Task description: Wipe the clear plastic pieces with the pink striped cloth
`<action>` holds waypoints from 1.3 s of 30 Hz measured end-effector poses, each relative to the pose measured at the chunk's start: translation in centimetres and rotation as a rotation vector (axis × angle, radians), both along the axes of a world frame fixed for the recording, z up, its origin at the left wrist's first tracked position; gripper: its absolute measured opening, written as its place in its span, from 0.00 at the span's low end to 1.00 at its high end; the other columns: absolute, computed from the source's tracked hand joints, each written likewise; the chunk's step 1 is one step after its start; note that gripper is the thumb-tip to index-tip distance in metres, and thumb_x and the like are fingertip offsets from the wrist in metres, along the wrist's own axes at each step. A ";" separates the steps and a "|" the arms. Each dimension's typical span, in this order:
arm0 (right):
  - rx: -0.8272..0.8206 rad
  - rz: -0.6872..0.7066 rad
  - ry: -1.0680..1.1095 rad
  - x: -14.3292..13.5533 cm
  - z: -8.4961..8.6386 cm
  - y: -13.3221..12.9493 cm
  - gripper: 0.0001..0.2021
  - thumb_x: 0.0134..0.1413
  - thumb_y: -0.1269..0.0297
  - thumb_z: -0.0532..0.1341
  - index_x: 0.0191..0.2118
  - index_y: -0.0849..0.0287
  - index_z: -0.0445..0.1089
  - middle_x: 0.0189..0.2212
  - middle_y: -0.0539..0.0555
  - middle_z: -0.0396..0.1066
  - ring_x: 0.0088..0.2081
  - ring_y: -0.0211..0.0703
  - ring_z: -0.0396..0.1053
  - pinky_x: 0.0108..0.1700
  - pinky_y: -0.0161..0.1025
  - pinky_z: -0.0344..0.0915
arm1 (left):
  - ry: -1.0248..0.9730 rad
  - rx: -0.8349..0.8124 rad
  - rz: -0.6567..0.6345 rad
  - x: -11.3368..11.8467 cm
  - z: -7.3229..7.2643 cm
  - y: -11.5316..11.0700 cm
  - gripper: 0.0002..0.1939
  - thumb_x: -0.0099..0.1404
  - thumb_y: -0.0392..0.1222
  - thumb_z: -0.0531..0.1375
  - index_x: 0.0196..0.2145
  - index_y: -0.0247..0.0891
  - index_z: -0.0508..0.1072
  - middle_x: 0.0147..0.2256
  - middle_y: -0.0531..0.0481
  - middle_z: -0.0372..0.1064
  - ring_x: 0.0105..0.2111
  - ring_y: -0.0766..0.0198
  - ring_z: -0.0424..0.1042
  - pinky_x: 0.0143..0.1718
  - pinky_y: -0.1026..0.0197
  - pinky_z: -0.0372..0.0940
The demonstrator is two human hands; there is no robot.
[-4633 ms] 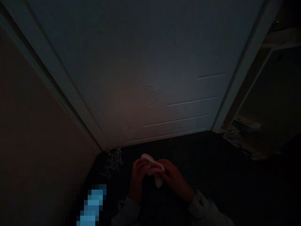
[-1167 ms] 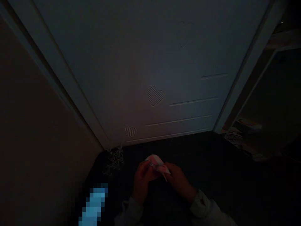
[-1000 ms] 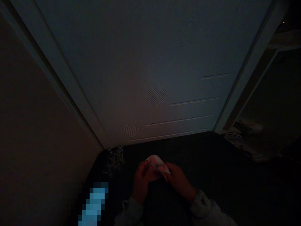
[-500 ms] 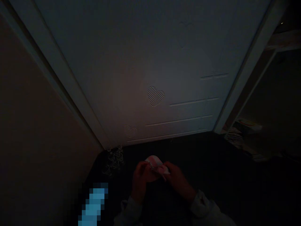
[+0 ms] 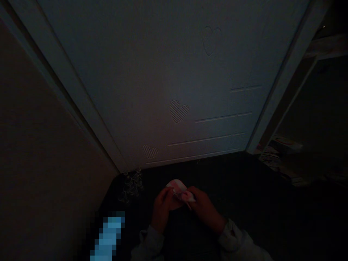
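Observation:
Between my two hands is a small pink and white item, rounded at its far edge, that looks soft like cloth; its kind is hard to make out in the dim light. My left hand pinches its left side, fingers closed near the middle. On the other side, my right hand grips a folded pink and white part that sticks out to the left of the fingers. A thin greyish line, perhaps a seam or a zip, runs across the item between the hands. Both forearms wear light sleeves.
A pale panel with embossed hearts and grooves stands ahead, framed on both sides. Several clear ring-shaped pieces lie on the dark surface at left. Papers or books are stacked at right. A blurred bright blue patch is at lower left.
My left fingers have shifted slightly on the pink and white item, and the line across it shows less clearly. My right hand has hardly moved. The light on the panel is dimmer.

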State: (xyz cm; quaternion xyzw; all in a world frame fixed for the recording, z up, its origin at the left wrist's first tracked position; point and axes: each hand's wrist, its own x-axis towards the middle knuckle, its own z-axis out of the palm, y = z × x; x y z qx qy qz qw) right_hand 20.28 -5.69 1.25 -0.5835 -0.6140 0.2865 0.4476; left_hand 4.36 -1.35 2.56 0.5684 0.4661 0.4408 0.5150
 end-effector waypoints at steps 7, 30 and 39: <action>0.010 0.016 -0.003 0.1 -0.1 0.0 0.06 0.56 0.63 0.58 0.32 0.59 0.69 0.29 0.54 0.72 0.32 0.45 0.68 0.34 0.38 0.62 | 0.034 -0.006 -0.008 0.0 0.0 0.1 0.08 0.66 0.43 0.59 0.35 0.34 0.73 0.36 0.51 0.74 0.37 0.60 0.74 0.42 0.51 0.68; 0.014 0.066 0.095 0.1 0.6 -0.2 0.07 0.54 0.66 0.57 0.38 0.59 0.69 0.34 0.54 0.74 0.35 0.45 0.71 0.36 0.37 0.65 | -0.076 -0.007 -0.020 -0.1 0.2 0.0 0.09 0.66 0.42 0.59 0.39 0.34 0.74 0.40 0.48 0.74 0.41 0.59 0.74 0.45 0.49 0.68; 0.006 -0.010 0.053 0.3 0.6 -0.1 0.06 0.54 0.63 0.59 0.33 0.59 0.71 0.29 0.52 0.73 0.31 0.43 0.69 0.33 0.36 0.62 | -0.095 0.015 -0.036 -0.5 -0.7 0.4 0.11 0.65 0.42 0.60 0.44 0.35 0.73 0.45 0.47 0.73 0.45 0.57 0.72 0.50 0.45 0.64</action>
